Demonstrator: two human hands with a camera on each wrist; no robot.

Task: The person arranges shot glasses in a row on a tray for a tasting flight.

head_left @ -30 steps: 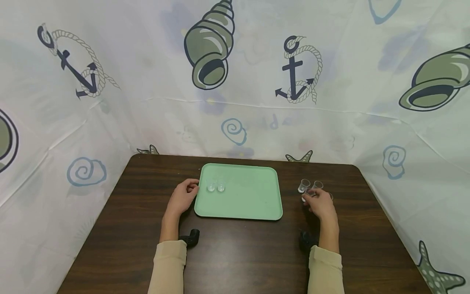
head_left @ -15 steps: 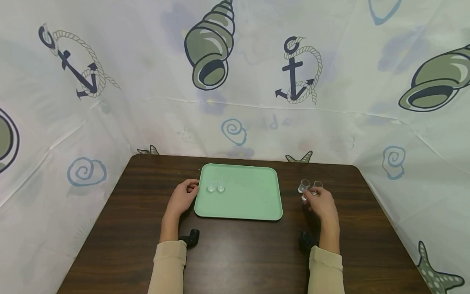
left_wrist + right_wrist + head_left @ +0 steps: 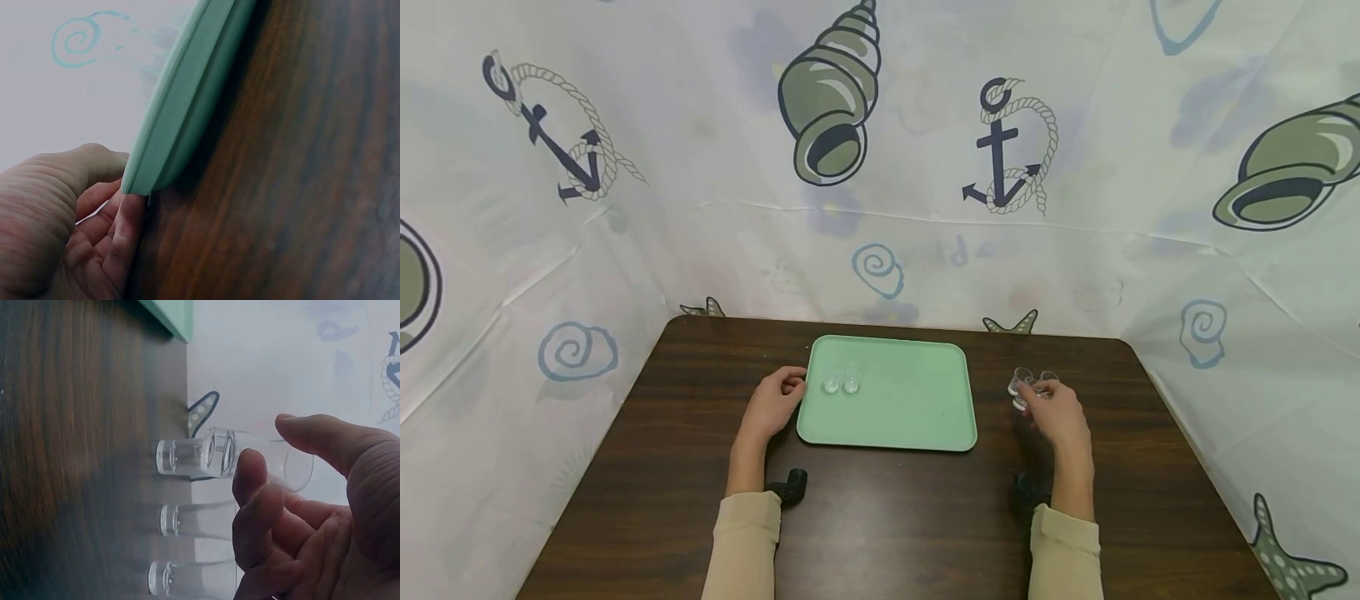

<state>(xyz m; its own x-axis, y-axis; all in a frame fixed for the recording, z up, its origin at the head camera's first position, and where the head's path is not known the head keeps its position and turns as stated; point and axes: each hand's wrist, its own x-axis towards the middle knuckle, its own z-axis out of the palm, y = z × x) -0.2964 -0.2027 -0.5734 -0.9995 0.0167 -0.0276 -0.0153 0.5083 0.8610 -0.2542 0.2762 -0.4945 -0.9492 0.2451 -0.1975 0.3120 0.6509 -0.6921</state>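
Note:
Between thumb and fingers my right hand (image 3: 1057, 414) pinches a clear shot glass (image 3: 219, 453). In the right wrist view its base stands off the tabletop, overlapping another shot glass (image 3: 181, 456) behind it. Two further shot glasses (image 3: 200, 520) stand upright on the table beside these, partly covered by the fingers. At the left end of the mint-green tray (image 3: 917, 400), my left hand (image 3: 772, 404) grips the rim, thumb at its upper edge and a finger against its side (image 3: 165, 137). Two small clear glasses (image 3: 841, 383) stand on the tray's left part.
The dark wood table (image 3: 887, 517) has a rounded back edge against a white curtain (image 3: 925, 275) printed with shells and anchors. A dark wrist mount (image 3: 790, 487) sits on the inner side of the left wrist.
My right hand has shifted slightly and the glass in it has risen a little, now overlapping the glass behind. A glass rim formerly seen right of the hand is hidden. The left hand stays put.

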